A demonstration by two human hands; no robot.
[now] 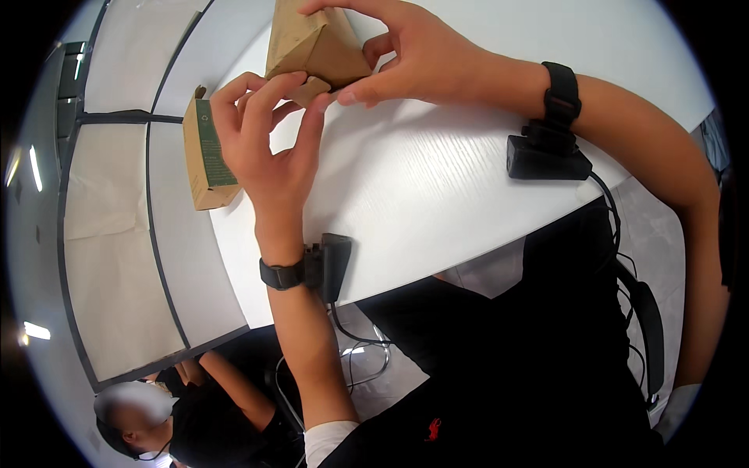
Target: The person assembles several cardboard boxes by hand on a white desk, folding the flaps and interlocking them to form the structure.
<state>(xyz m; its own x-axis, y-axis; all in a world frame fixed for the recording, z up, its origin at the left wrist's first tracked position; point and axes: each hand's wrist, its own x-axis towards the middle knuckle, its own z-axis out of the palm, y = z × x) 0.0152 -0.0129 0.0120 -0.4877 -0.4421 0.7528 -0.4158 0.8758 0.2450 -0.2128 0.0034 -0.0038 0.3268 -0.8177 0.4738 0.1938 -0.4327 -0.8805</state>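
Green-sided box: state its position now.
In the head view, the green-sided box is by the left edge of the white table, just left of the left hand and beside the partition.

White table [417, 191] — faintly grained, green-sided cardboard box [208, 156], near left edge

The brown paper package [300, 47] is between eleven and twelve o'clock from the middle of the view, and its far part is cut by the upper edge. Its plain paper has creases, and the near end shows a triangular fold, lighter at nine o'clock and darker at three. At six o'clock of the package, a small flap [309, 90] sticks out, pinched by the left fingers [269, 93]. The right fingers [370, 87] hold it from one to four o'clock. It is tilted above the worktop [437, 171]; whether they touch is unclear.
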